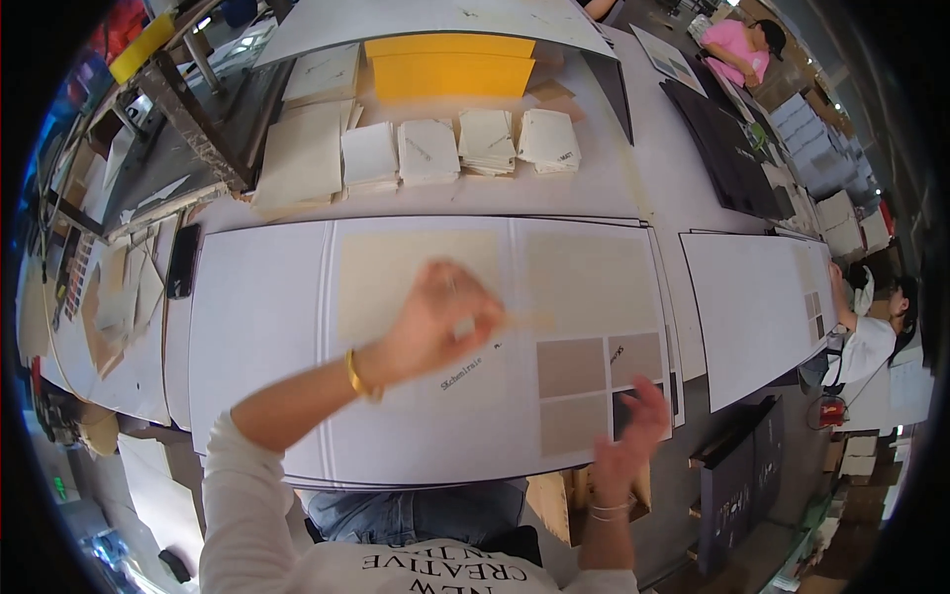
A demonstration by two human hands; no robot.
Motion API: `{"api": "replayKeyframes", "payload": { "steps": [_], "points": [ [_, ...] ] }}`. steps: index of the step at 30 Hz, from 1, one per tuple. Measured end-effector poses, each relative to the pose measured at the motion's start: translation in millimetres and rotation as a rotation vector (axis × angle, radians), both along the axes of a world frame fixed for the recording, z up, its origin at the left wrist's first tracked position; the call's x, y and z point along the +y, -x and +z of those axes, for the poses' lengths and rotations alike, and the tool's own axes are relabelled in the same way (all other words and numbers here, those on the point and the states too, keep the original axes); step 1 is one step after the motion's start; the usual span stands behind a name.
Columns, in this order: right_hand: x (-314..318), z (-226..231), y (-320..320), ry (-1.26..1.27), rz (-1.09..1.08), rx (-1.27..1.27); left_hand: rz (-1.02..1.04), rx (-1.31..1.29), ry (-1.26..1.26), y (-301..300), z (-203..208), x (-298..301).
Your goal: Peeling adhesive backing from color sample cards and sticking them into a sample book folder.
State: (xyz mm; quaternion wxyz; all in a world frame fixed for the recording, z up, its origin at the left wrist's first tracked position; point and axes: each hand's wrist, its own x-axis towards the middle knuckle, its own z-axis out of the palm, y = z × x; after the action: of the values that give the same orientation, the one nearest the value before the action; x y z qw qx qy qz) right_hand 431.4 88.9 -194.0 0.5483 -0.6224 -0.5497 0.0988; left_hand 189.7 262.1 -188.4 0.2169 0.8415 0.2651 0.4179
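A large white folder board lies opened out in front of me, with fold lines down it. Cream and beige sample swatches are set on its right panel, and a large cream sheet lies on the middle one. My left hand, a gold bangle at its wrist, is pinched above the middle panel. A faint yellowish streak shows by its fingertips, too blurred to name. Over the board's lower right corner, beside a dark swatch, my right hand has its fingers apart and holds nothing visible.
Behind the board stand several stacks of cream cards and a yellow folded board. A phone lies left. Another white board is at the right, where a person in white works; one in pink is farther back.
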Motion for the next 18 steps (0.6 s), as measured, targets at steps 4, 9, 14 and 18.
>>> {"api": "replayKeyframes", "payload": {
  "steps": [4,9,14,18],
  "points": [
    [22.3,4.0,72.5,0.023,0.358,0.138,-0.102,0.051,0.224,30.5,12.5,-77.7],
    [25.4,2.5,125.8,0.049,0.480,0.419,0.229,-0.729,0.936,51.4,3.1,-128.4],
    [34.1,22.1,147.6,-0.096,0.399,-0.211,0.460,-0.732,0.773,62.0,-7.9,-146.2],
    [32.7,28.1,171.8,-0.003,0.543,-0.031,0.391,-0.619,0.681,58.7,5.5,-165.8]
  ]
}}
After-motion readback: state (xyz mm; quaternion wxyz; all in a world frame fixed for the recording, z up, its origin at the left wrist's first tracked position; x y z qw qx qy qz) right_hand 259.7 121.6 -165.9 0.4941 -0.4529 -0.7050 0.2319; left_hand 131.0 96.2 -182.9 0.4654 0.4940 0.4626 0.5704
